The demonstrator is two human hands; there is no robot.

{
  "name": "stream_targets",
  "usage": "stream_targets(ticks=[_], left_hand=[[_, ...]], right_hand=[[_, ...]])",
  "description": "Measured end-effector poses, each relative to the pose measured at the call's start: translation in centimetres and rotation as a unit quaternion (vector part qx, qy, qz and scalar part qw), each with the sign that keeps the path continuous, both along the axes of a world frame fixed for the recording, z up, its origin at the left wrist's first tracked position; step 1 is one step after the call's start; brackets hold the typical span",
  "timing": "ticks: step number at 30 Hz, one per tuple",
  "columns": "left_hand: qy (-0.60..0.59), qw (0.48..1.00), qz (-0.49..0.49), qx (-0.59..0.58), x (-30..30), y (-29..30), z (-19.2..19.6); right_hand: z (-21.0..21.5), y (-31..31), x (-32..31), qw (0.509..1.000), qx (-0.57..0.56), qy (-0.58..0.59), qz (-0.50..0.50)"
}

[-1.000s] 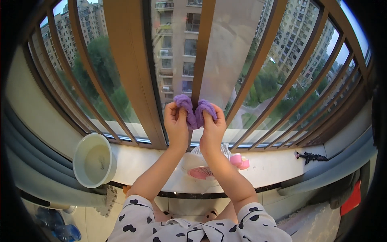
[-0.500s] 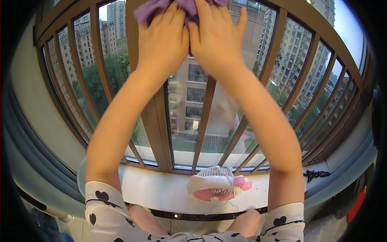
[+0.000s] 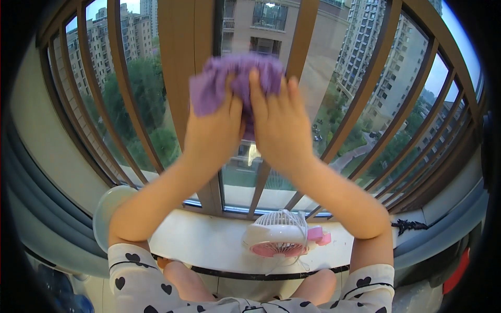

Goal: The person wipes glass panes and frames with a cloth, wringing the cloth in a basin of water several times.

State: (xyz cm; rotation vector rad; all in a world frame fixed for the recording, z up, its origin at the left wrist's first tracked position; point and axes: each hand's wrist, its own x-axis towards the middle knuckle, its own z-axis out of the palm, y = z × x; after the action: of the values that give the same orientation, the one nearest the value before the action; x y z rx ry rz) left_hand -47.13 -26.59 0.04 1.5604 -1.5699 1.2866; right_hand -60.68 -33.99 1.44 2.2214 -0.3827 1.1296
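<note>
Cloth: purple, nubby microfibre-type texture, bunched into a soft lump, pressed against the window glass high up, in front of the wide wooden mullion. Both hands flat on it, side by side, thumbs touching at centre.

Left hand: palm on the cloth's lower left part, fingers spread and laid over the fabric, not curled into a fist. Cloth sticks out left of and above it.

Right hand: same posture, fingers extended upward over the cloth's right half, pinning it to the pane rather than clenching it.

Both forearms bare, raised steeply from short white sleeves printed with black hearts.

Outside the glass: slanted brown bars, smooth, rectangular in section, fanned by lens bend. Beyond them tower blocks and trees.

Below: white sill surface, smooth, with a dark front edge. On it a small desk fan, white wire-cage guard, pink body, lying tilted near the right elbow. Pale round basin, plastic-looking, at the sill's left end, partly behind the left arm. Small dark spiky item on the sill's right end, too small to identify.
</note>
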Motion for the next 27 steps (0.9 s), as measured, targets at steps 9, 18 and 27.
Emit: stream_targets(ticks=[9, 18, 27], left_hand=[[0.163, 0.970, -0.059, 0.171, -1.8, 2.8, -15.5], [0.079, 0.996, -0.041, -0.006, -1.4, -0.6, -1.2], [0.058, 0.997, -0.017, 0.047, -0.7, 0.9, -12.4]], right_hand=[[-14.0, 1.6, -1.9, 0.985, 0.011, 0.150, -0.082], [0.6, 0.4, -0.9, 0.998, -0.043, 0.027, -0.029], [-10.9, 1.5, -1.4, 0.992, 0.035, 0.104, -0.066]])
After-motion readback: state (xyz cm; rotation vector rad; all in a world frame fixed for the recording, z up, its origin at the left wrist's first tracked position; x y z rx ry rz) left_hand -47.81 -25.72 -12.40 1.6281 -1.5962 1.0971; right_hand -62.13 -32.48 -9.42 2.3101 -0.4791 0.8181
